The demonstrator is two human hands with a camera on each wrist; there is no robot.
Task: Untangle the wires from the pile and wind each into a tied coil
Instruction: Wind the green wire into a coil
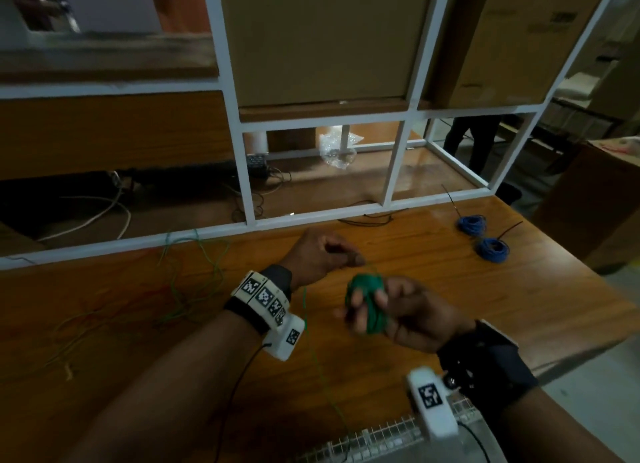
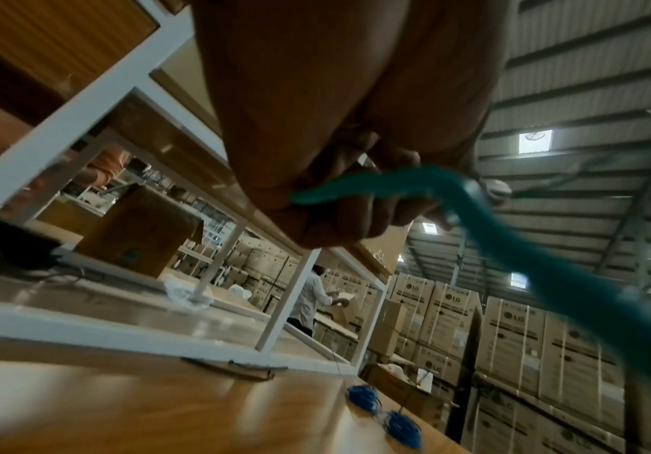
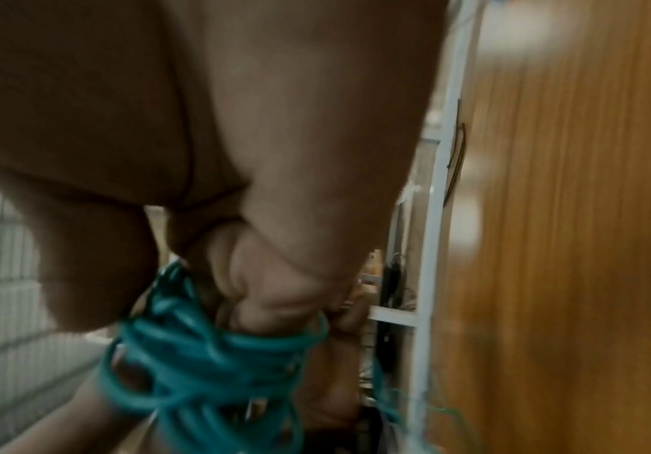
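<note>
My right hand holds a green wire coil above the wooden table; the coil is looped round its fingers. My left hand sits just up and left of the coil, fingers curled, pinching the free green wire that runs to it. A loose length of the same wire trails down toward the table's near edge. A tangle of thin green, red and yellow wires lies on the table at the left. Two wound blue coils lie at the far right.
A white metal frame with glass panes borders the table's far edge. A black wire lies by the frame. A white wire-mesh basket sits at the near edge. Stacked cardboard boxes and a standing person are beyond.
</note>
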